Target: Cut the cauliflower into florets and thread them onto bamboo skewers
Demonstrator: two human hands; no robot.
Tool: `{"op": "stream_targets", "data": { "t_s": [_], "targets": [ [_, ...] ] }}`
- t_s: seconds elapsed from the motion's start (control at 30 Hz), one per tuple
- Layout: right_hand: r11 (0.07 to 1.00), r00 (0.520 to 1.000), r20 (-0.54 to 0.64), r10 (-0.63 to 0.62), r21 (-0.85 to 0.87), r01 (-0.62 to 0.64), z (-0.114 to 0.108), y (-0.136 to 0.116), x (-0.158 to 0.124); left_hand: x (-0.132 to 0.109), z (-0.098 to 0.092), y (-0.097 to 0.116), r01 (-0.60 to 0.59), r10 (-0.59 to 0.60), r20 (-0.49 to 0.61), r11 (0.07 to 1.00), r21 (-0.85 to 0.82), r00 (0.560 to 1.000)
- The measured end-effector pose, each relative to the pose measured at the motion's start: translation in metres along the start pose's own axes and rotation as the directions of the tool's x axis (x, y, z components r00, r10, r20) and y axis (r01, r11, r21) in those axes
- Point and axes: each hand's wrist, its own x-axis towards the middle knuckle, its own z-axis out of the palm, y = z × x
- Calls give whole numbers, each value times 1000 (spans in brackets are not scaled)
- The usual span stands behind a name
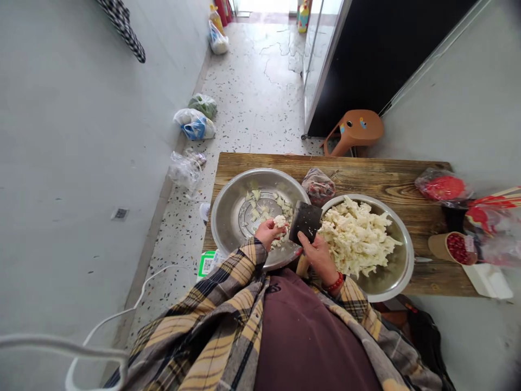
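My left hand (268, 233) is closed on a small cauliflower floret (279, 221), held above the near right part of a wide metal basin (222, 209). Cut cauliflower pieces (255, 205) lie scattered on that basin's bottom. In my right hand (319, 254) is a cleaver with a dark, broad blade (306, 220); white crumbs stick to the blade, which is close to the floret. Part of the cleaver's wooden handle (302, 267) shows below my fingers. A second metal bowl (405, 277), just right of my right hand, holds a heap of cauliflower (358, 233).
Both vessels stand on a wooden table (427, 212). Behind them lies a crumpled cloth (318, 186). A paper cup of red pieces (458, 248) and a red plastic-wrapped bundle (443, 187) are at right. An orange stool (360, 127) stands beyond; plastic bags (195, 124) line the left wall.
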Motion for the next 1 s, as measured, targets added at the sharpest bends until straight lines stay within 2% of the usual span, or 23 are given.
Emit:
{"op": "stream_targets", "data": {
  "t_s": [0.13, 0.23, 0.3, 0.4, 0.5, 0.57, 0.67, 0.77, 0.87, 1.0],
  "targets": [
    [998, 999, 35, 18, 65, -21, 7, -4, -4, -14, 10, 1, -28, 24, -33, 995, -98, 999],
    [997, 999, 12, 40, 64, -41, 7, 3, -6, -25, 15, 5, -1, 5, 24, 992, -127, 1000],
    [1000, 1000, -25, 12, -2, -12, 3, 7, -6, -31, 14, 8, 20, -11, 72, 992, -123, 997],
    [968, 989, -64, -136, -221, 119, -4, 12, -7, -38, 9, 12, 57, -41, 152, 993, -101, 988],
    [877, 951, -27, -307, -395, 272, -10, 10, -10, -41, 1, 17, 100, -78, 220, 991, -88, 972],
    [829, 923, 49, -381, -423, 365, -13, 5, -12, -40, -4, 20, 103, -94, 242, 994, -28, 966],
    [728, 853, 199, -482, -451, 516, -15, -1, -15, -38, -6, 23, 17, -85, 294, 974, 227, 952],
    [652, 807, 268, -526, -481, 586, -16, -1, -17, -37, -4, 21, -65, -71, 340, 926, 373, 938],
    [669, 815, 281, -507, -468, 578, -19, 5, -20, -44, 0, 14, -104, -30, 329, 919, 380, 944],
    [724, 889, 253, -381, -516, 457, -24, 15, -27, -57, 7, 5, -182, 66, 285, 898, 401, 956]
  ]
}}
